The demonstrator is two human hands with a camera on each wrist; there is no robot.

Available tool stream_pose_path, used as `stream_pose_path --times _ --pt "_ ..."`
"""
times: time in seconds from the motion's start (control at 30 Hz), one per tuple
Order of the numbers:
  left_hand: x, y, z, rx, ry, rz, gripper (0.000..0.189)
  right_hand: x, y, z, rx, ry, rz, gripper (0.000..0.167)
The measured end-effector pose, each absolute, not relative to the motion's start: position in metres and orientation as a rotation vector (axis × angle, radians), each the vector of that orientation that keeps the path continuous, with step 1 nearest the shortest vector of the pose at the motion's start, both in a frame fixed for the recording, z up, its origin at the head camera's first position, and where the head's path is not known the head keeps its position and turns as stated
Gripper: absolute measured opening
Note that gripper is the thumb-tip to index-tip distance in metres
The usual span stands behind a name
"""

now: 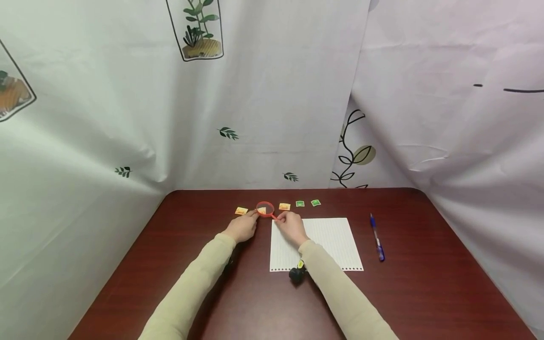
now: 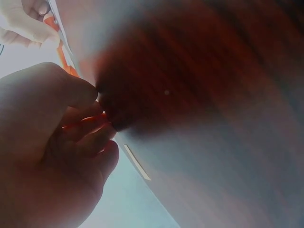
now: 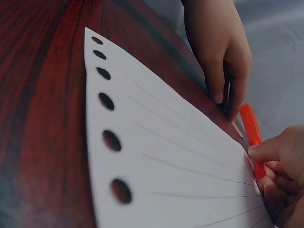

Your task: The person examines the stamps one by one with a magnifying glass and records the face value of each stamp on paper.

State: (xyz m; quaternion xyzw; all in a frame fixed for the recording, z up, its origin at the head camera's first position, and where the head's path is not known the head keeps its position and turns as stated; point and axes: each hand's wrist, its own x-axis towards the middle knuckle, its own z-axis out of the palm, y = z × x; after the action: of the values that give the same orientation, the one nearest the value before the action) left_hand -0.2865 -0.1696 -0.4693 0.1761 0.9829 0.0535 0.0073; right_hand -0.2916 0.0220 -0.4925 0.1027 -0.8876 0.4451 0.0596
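My right hand (image 1: 292,227) pinches the handle of a red magnifying glass (image 1: 274,216), whose round lens frame lies over a small yellow-orange stamp (image 1: 262,210) near the table's far side. In the right wrist view, thumb and fingers grip the orange-red handle (image 3: 251,124). My left hand (image 1: 243,227) reaches to the left of the lens, its fingertips right at that stamp's edge. Seen from the right wrist, the left hand (image 3: 219,50) points its fingers down to the stamp (image 3: 237,129) lying flat on the table.
Another yellow-orange stamp (image 1: 241,210) lies to the left; a third (image 1: 284,206) and two green stamps (image 1: 300,203) lie to the right. Lined paper (image 1: 329,241) with punched holes lies under the right forearm. A blue pen (image 1: 377,238) rests farther right. Behind the table hangs a white cloth (image 1: 272,94).
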Motion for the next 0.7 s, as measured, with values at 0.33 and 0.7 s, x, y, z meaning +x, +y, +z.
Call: stream_pose_path --times 0.33,0.7 --pt "-0.285 -0.169 -0.47 0.504 3.059 0.224 0.046 -0.289 0.022 -0.491 0.366 -2.685 1.331 0.008" --pt "-0.284 -0.166 -0.466 0.49 3.042 0.187 0.047 -0.289 0.037 -0.476 0.355 -2.638 1.283 0.008"
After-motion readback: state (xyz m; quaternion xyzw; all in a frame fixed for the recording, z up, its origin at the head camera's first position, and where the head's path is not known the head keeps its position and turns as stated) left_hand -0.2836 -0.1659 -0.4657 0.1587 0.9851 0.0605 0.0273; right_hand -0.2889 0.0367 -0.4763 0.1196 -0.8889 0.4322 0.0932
